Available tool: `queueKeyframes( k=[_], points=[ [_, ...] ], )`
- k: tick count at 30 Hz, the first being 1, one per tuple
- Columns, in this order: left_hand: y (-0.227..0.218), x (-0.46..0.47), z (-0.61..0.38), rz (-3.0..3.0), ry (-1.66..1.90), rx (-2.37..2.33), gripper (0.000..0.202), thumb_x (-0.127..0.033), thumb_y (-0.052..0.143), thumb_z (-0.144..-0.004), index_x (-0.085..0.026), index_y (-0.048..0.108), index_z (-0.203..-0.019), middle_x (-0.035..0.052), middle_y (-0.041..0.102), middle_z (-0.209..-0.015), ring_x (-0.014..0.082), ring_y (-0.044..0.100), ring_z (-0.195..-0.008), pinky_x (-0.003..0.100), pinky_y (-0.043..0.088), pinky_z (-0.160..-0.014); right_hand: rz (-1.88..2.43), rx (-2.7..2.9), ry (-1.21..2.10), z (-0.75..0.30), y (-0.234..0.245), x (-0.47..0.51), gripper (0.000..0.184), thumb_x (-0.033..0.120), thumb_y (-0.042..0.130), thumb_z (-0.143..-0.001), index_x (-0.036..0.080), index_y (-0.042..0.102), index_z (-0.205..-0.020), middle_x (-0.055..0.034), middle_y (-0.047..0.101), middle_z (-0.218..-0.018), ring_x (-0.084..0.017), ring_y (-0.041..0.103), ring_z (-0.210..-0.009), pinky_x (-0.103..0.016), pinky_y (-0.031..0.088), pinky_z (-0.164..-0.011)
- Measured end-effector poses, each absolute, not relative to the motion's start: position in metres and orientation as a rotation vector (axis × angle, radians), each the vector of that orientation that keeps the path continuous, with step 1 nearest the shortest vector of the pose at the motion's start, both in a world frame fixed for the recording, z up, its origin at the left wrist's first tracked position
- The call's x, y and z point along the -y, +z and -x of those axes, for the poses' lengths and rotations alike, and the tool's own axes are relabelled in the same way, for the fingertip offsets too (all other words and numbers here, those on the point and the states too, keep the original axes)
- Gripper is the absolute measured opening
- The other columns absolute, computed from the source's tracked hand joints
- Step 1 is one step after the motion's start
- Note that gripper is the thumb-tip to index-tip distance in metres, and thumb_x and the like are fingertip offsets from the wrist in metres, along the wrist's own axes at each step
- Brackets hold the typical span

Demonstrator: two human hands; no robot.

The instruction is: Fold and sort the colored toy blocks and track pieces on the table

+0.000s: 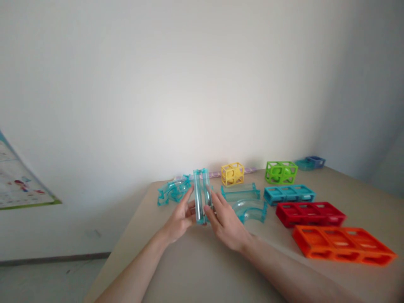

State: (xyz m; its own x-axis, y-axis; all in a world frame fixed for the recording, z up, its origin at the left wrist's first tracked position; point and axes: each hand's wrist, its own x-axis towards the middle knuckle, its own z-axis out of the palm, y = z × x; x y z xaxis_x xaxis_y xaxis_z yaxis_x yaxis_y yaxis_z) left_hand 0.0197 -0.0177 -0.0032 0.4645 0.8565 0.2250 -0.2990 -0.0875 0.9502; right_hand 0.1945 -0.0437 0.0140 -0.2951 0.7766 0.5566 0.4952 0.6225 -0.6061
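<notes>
Between my hands stands a pair of clear teal straight track pieces (198, 195), side by side and close to upright above the table. My left hand (181, 216) grips them from the left, its fingers partly hidden behind the pieces. My right hand (225, 221) closes on the right side, with the thumb on the front near the lower end. Just beyond my right hand lie a curved clear teal track piece (252, 205) and a straight one (241, 192). Several more clear teal track pieces (175, 189) are heaped beyond my left hand.
Open frame blocks stand on the table (186, 269): yellow (232, 174), green (280, 173), teal (289, 193), red (311, 214), orange (342, 245) and blue (317, 162). A pale purple strip (251, 170) lies along the wall (202, 84). A poster (23, 181) hangs left.
</notes>
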Motion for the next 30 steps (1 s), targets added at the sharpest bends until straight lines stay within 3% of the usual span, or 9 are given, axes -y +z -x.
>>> queueKeyframes(
  k=[4, 9, 12, 18, 23, 27, 30],
  points=[
    [-0.006, 0.013, -0.015, -1.416, 1.033, -0.670, 0.084, -0.009, 0.073, -0.066, -0.026, 0.040, -0.141, 0.0060, 0.069, -0.100, 0.0182, 0.064, -0.083, 0.026, 0.050, -0.071, 0.998, 2.066, 0.421, -0.195, 0.014, 0.044, 0.050, 0.029, 0.037, -0.098, 0.023, 0.028, -0.147, -0.0108, 0.052, -0.113, -0.023, 0.055, -0.106, -0.041, 0.045, -0.096],
    [-0.002, 0.005, -0.009, -1.390, 1.146, -0.695, 0.067, -0.007, 0.056, -0.061, -0.019, 0.058, -0.127, 0.0067, 0.071, -0.104, 0.0235, 0.065, -0.094, 0.032, 0.050, -0.080, 0.997, 2.124, 0.475, -0.194, 0.011, 0.045, 0.055, 0.027, 0.041, -0.096, 0.022, 0.024, -0.148, -0.0114, 0.055, -0.115, -0.020, 0.061, -0.092, -0.037, 0.050, -0.085],
    [0.003, 0.007, -0.006, -1.377, 1.209, -0.584, 0.070, -0.009, 0.055, -0.059, -0.019, 0.057, -0.128, 0.0078, 0.068, -0.114, 0.0259, 0.063, -0.102, 0.036, 0.050, -0.085, 0.971, 2.089, 0.533, -0.193, 0.008, 0.044, 0.057, 0.023, 0.048, -0.092, 0.023, 0.025, -0.144, -0.0103, 0.058, -0.115, -0.018, 0.062, -0.084, -0.033, 0.052, -0.077],
    [0.009, 0.016, -0.006, -1.473, 1.236, -0.502, 0.065, -0.021, 0.066, -0.074, -0.021, 0.048, -0.136, 0.0103, 0.064, -0.122, 0.0255, 0.061, -0.107, 0.038, 0.045, -0.095, 0.946, 2.002, 0.546, -0.193, 0.004, 0.042, 0.042, 0.017, 0.054, -0.087, 0.022, 0.034, -0.124, -0.0065, 0.062, -0.101, -0.018, 0.062, -0.085, -0.029, 0.052, -0.070],
    [0.000, 0.012, -0.004, -1.483, 1.290, -0.636, 0.048, -0.024, 0.073, -0.074, -0.019, 0.062, -0.120, 0.0085, 0.070, -0.105, 0.0204, 0.064, -0.096, 0.031, 0.048, -0.088, 0.992, 2.005, 0.461, -0.193, 0.004, 0.042, 0.013, 0.023, 0.053, -0.089, 0.022, 0.042, -0.096, -0.0054, 0.058, -0.096, -0.016, 0.060, -0.078, -0.029, 0.051, -0.066],
    [-0.003, 0.009, -0.005, -1.452, 1.364, -0.752, 0.036, -0.027, 0.078, -0.069, -0.017, 0.070, -0.103, 0.0059, 0.071, -0.091, 0.0193, 0.065, -0.086, 0.030, 0.051, -0.080, 0.983, 2.035, 0.402, -0.194, 0.008, 0.043, 0.006, 0.024, 0.049, -0.092, 0.022, 0.043, -0.091, -0.0048, 0.056, -0.094, -0.015, 0.058, -0.074, -0.027, 0.048, -0.065],
    [0.002, 0.010, -0.008, -1.428, 1.425, -0.780, 0.035, -0.027, 0.078, -0.070, -0.019, 0.069, -0.103, 0.0043, 0.071, -0.089, 0.0171, 0.064, -0.083, 0.028, 0.050, -0.078, 1.001, 2.070, 0.363, -0.194, 0.011, 0.044, 0.007, 0.023, 0.046, -0.093, 0.022, 0.042, -0.087, -0.0030, 0.057, -0.085, -0.016, 0.056, -0.071, -0.026, 0.043, -0.062]
  ],
)
